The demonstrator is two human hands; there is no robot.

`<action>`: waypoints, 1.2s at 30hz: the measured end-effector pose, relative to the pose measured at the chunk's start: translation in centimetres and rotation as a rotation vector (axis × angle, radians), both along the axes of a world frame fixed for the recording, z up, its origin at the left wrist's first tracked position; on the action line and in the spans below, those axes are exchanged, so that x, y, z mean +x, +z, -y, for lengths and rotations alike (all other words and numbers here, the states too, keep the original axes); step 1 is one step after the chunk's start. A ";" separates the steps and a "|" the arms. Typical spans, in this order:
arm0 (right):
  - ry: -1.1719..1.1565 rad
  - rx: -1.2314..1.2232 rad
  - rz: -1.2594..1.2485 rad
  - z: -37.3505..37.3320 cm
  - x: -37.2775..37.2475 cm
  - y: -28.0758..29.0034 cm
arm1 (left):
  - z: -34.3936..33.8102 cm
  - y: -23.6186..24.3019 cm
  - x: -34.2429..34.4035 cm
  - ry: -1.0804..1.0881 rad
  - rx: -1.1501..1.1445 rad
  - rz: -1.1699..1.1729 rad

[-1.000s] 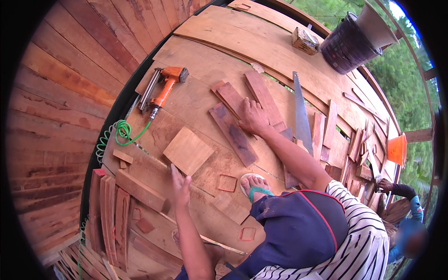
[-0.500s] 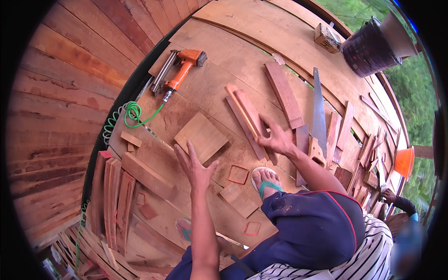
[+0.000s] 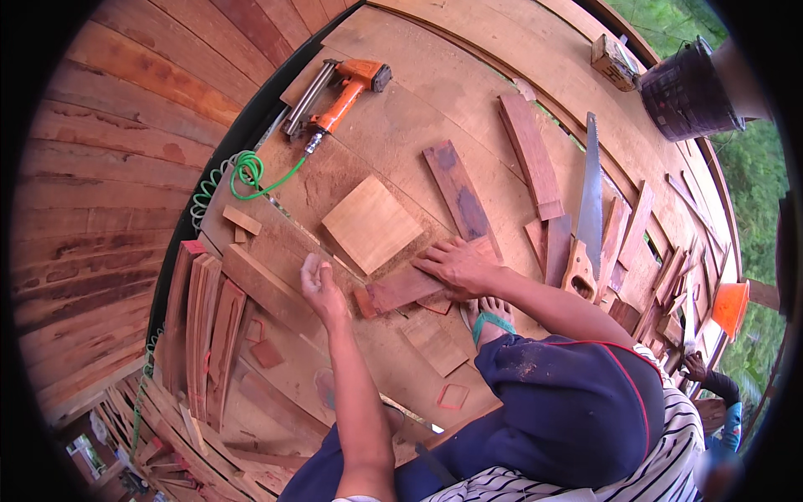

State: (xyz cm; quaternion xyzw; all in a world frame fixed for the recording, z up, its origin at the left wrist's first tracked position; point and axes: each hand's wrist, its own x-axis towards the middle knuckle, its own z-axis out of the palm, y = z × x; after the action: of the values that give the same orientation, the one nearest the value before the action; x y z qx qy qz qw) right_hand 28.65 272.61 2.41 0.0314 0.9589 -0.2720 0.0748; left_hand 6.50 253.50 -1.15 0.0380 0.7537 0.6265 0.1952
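My right hand reaches over a short reddish-brown board, its fingers across the top and gripping it. This board lies slantwise, with a small orange-brown end at its left. Left of it, my left hand is raised with its fingers curled together; whatever they hold, if anything, cannot be made out. Just beyond the hands sits a pale square wooden block. A dark-stained board runs away from my right hand, its near end partly hidden.
An orange nail gun with a green coiled hose lies at the far left. A handsaw rests on the right beside several boards. Stacked planks stand at left. A dark bucket is far right; another person's hand shows lower right.
My right hand has swung a board leftward and down, so it now lies crosswise near my left hand. My left hand's spread fingers have curled in and it has drawn slightly left.
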 end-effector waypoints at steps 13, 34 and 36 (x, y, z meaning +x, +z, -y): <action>-0.193 0.052 0.033 -4.9 -4.3 0.8 | 0.1 2.0 0.4 -0.089 0.102 0.130; -0.309 0.144 -0.146 -8.1 -10.1 1.4 | -0.8 1.1 3.6 -0.074 -0.277 -0.379; -0.348 0.251 -0.148 -11.7 -13.5 1.5 | -0.7 0.9 3.6 -0.094 -0.335 -0.435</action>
State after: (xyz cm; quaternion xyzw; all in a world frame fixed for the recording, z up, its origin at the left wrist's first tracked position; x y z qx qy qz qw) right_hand 15.11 284.31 3.91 0.1854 0.9682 -0.1612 -0.0484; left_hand 10.08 254.25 -0.22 0.1739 0.8683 0.4604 0.0613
